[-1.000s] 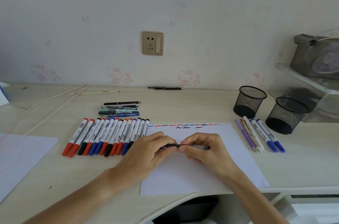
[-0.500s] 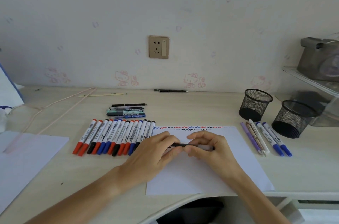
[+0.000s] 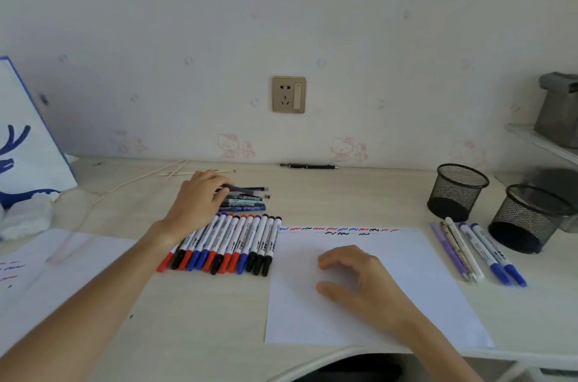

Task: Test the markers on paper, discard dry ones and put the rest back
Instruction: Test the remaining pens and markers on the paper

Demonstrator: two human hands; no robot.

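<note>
The left hand (image 3: pixel 200 198) reaches to the small pile of pens (image 3: pixel 245 200) toward the desk's (image 3: pixel 203 319) back edge, fingers curled at a dark pen (image 3: pixel 247 189); whether it grips or only touches it, I cannot tell. The right hand (image 3: pixel 353 275) rests relaxed on the test paper (image 3: pixel 422 272), holding nothing. The forearm crosses the row of markers (image 3: pixel 225 244) beside the paper's left edge, so it could roll them and muddle the sorted groups. Two mesh pen cups (image 3: pixel 458 191) stand near the right edge.
</note>
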